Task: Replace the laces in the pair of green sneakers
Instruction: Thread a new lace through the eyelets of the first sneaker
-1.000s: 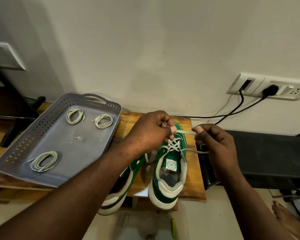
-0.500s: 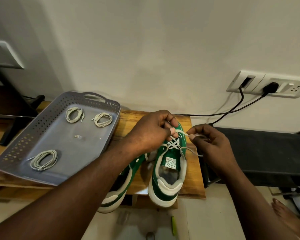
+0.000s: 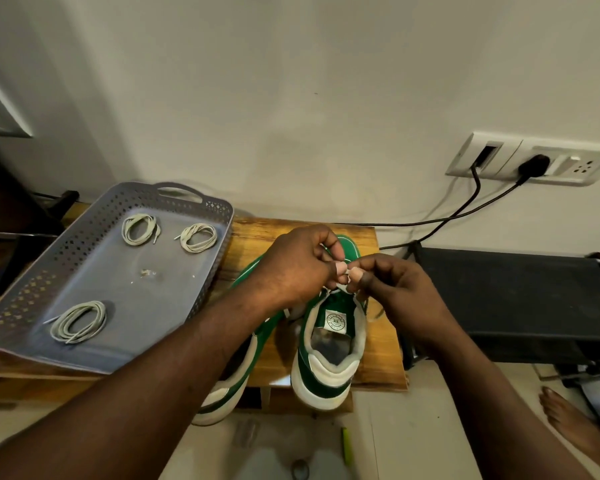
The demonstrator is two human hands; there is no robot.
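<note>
Two green and white sneakers stand on a wooden table (image 3: 257, 237), heels toward me. Over the laced part of the right sneaker (image 3: 329, 355), my left hand (image 3: 298, 271) and my right hand (image 3: 395, 289) meet fingertip to fingertip. Both pinch the pale lace (image 3: 340, 287) just above the tongue. My left forearm covers most of the left sneaker (image 3: 229, 386). A loose end of lace hangs at the shoe's right side.
A grey perforated tray (image 3: 49, 271) at the left holds three coiled pale laces (image 3: 78, 322). Black cables (image 3: 465, 209) run from a wall socket at the right to a black rack (image 3: 520, 299). A bare foot (image 3: 575, 427) rests on the floor at the lower right.
My right hand has moved left from a stretched-out lace toward my left hand. Both hands now meet over the shoe's eyelets, and the lace between them has shortened.
</note>
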